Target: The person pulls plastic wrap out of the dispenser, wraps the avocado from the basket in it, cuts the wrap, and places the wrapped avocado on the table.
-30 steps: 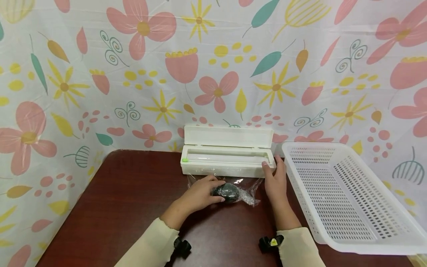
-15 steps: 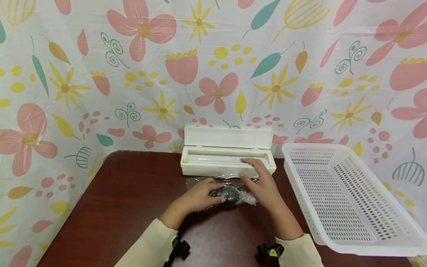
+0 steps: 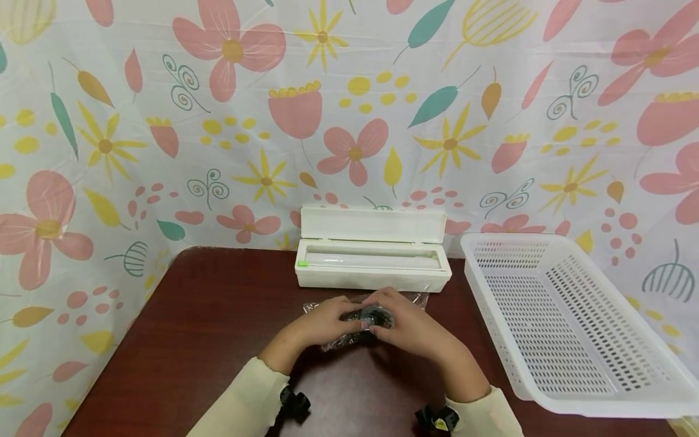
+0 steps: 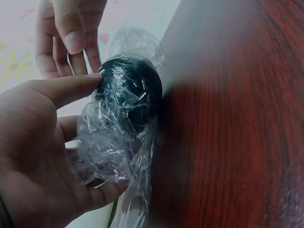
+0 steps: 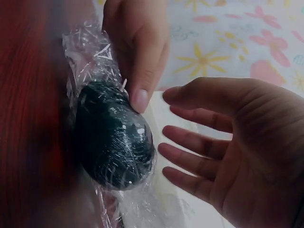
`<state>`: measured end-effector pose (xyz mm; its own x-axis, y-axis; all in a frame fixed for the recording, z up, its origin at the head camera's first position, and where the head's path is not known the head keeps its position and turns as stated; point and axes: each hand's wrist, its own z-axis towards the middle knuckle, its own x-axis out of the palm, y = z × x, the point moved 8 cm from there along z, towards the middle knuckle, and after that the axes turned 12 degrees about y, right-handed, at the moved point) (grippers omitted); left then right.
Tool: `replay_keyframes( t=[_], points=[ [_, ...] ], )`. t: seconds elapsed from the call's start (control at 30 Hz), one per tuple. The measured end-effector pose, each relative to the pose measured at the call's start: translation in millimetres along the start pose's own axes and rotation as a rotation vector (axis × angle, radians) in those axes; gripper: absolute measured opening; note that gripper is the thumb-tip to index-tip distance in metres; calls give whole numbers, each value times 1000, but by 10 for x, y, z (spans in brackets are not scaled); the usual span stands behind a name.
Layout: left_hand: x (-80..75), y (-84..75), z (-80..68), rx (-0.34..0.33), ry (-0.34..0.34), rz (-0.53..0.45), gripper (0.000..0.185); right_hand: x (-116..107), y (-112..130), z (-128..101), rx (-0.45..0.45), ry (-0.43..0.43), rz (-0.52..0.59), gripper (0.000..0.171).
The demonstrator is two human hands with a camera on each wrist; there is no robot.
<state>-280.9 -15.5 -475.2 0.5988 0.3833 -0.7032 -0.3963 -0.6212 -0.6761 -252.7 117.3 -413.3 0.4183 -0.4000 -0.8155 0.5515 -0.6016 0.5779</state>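
A dark, rounded object (image 3: 374,316) wrapped in clear cling film (image 4: 114,152) lies on the dark red table (image 3: 207,340), near its middle and just in front of the white film dispenser box (image 3: 373,267). The left hand (image 3: 322,320) grips the wrapped object, thumb pressed on its top and fingers curled beneath the loose film, as the left wrist view shows. The right hand (image 3: 406,325) sits just beside it on the opposite side, fingers straight and relaxed, palm turned toward the object; in the right wrist view its fingertips (image 5: 171,152) stand a little apart from the film, holding nothing. From the head view the two hands together hide most of the object. The dispenser box stands with its lid (image 3: 374,224) raised upright and a small green tab (image 3: 301,263) at its left end. A white perforated basket (image 3: 568,328) rests at the table's right edge, well apart from the hands. A floral-patterned cloth (image 3: 164,121) hangs behind the table.
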Motion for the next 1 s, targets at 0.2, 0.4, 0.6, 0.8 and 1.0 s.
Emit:
replay_keyframes(
  t=[0.2,0.4,0.6,0.8,1.0],
  points=[
    [71,38,15,6,87,-93,57,89,-14,2,47,75,-8,41],
    [117,70,6,-19,154,-162,53,164,-44,1,119,143,-16,41],
    [107,51,-7,-21,157,-124,50,200,-55,8,126,158,-32,43],
    [-11,1,-22,10,41,-56,48,222,-90,21,136,167,-41,47],
    [-115,-94,-53,86,-45,-181,38,191,-118,25,149,129,-28,47]
  ],
)
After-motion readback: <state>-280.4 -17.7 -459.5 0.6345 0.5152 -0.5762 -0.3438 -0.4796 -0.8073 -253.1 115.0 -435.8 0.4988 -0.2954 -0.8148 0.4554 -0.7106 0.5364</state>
